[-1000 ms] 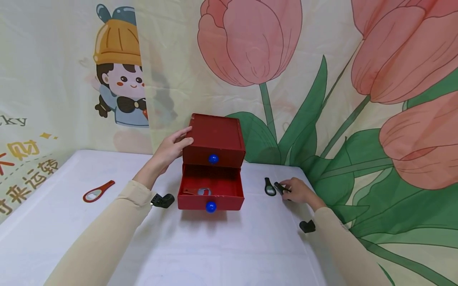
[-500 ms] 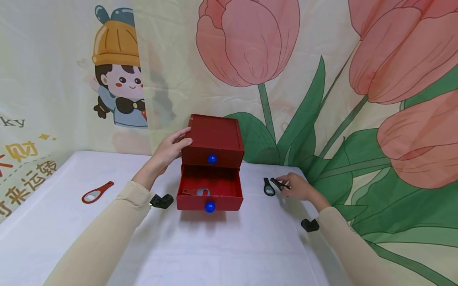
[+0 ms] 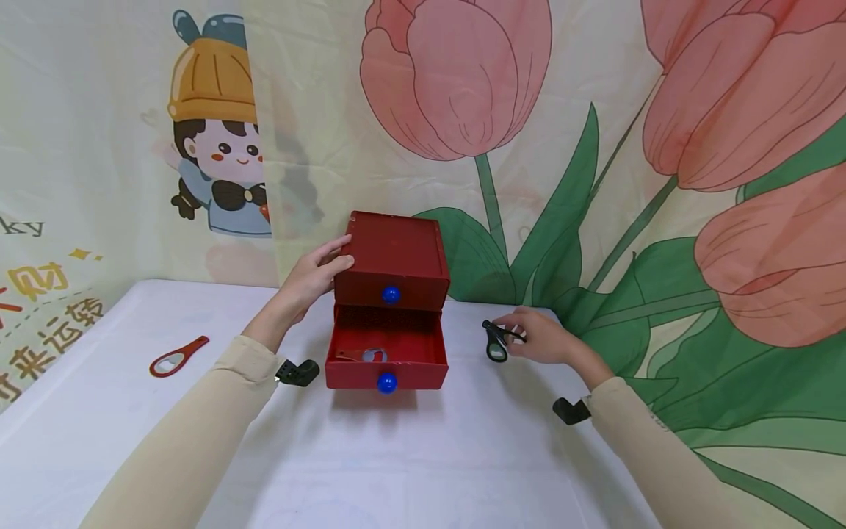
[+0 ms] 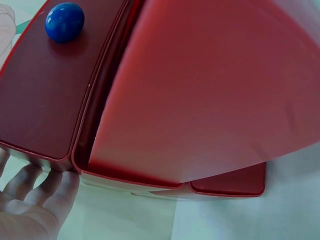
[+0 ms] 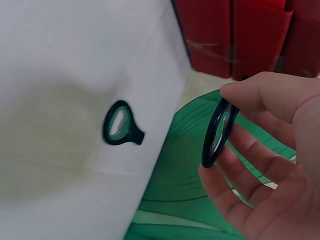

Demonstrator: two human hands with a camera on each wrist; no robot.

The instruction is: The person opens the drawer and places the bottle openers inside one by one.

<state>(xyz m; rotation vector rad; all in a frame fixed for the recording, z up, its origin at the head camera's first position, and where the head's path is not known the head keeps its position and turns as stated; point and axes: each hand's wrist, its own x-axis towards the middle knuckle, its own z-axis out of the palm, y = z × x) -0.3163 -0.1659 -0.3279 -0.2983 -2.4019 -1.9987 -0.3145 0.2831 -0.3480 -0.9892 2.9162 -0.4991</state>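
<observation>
A black magnifying glass [image 5: 220,130] is pinched between thumb and fingers of my right hand [image 3: 542,338], raised above the table's right side. A second black magnifying glass [image 5: 118,124] lies on the white cloth beneath it; in the head view the held one partly overlaps it. My left hand [image 3: 309,279] rests against the left side of a red two-drawer box [image 3: 396,246], its fingers nearly straight in the left wrist view. The box's lower drawer [image 3: 423,373] is pulled out. Inside lies a small item with a round lens-like part [image 3: 374,355], partly hidden by the drawer front.
A red magnifying glass [image 3: 178,358] lies on the left of the white-clothed table [image 3: 410,470]. Blue round knobs [image 3: 391,294] mark the drawer fronts. A tulip-printed backdrop [image 3: 456,81] hangs behind and along the right edge.
My right hand has lifted its magnifying glass off the cloth and moved slightly left, over the other black one. My left hand has stayed on the box.
</observation>
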